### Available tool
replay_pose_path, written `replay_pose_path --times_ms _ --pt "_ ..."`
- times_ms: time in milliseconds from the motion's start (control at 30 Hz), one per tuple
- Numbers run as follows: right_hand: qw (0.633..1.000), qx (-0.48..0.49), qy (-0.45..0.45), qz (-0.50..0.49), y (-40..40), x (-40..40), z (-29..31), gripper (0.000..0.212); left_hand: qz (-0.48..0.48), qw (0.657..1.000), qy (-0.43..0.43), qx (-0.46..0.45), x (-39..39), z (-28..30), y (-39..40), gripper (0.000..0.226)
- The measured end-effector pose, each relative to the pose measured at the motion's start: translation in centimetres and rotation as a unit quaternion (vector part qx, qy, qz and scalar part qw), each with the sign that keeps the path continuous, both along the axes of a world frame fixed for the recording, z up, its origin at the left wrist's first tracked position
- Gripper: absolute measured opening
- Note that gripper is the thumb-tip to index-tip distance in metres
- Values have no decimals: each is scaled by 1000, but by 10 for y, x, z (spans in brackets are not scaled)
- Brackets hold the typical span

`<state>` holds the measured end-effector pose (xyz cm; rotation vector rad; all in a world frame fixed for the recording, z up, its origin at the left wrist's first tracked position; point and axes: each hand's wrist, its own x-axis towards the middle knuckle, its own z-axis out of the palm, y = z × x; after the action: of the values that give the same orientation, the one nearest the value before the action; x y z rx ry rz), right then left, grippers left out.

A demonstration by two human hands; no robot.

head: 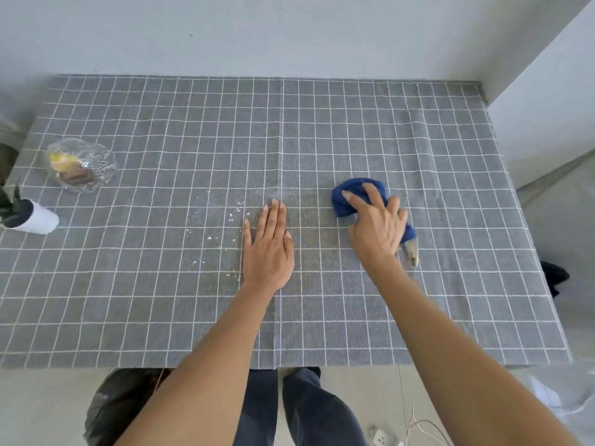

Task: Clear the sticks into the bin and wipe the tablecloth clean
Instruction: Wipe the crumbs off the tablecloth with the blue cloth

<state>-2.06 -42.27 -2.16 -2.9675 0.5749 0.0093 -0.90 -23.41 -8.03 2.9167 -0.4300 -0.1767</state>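
A grey tablecloth [322, 130] with a white grid covers the table. My left hand [269, 246] lies flat on it near the middle, fingers straight. White crumbs [225, 233] are scattered just left of that hand. My right hand [376, 226] presses on a bunched blue cloth [351, 194] to the right, fingers spread over it. A small tan tag or clip [412, 251] pokes out from under the right hand. No sticks show on the table. A black bin bag [122, 403] stands on the floor below the table's front edge, left of my legs.
A glass bowl [80, 164] with food scraps sits at the far left. A white cup [38, 217] holding dark objects lies at the left edge. A white wall corner [547, 91] juts in at the right. A power socket and cables [386, 437] lie on the floor.
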Motion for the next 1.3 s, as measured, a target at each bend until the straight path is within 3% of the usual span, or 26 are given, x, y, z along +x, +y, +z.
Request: replay_pose_path --times_ms 100,267,533,867,967,1100,1300 --pt "997 -6 19 73 19 -7 -10 55 2 1000 0 -4 1 -1 0 56" --pt "995 -39 44 82 6 -14 -13 58 -3 1000 9 2 1 0 0 56" --pt "995 -59 54 65 -6 -17 -10 62 -1 1000 20 1 2 2 1 58" --pt "998 -6 29 -47 -6 -7 -10 65 1 1000 27 -2 1 4 0 59" --pt "1000 3 -2 17 14 11 -5 65 3 1000 20 -6 0 4 -1 59" --pt "990 -32 50 129 41 28 -7 60 3 1000 13 -10 0 3 0 58" --pt "991 -74 81 75 7 28 -10 60 -1 1000 22 -6 1 2 1 58"
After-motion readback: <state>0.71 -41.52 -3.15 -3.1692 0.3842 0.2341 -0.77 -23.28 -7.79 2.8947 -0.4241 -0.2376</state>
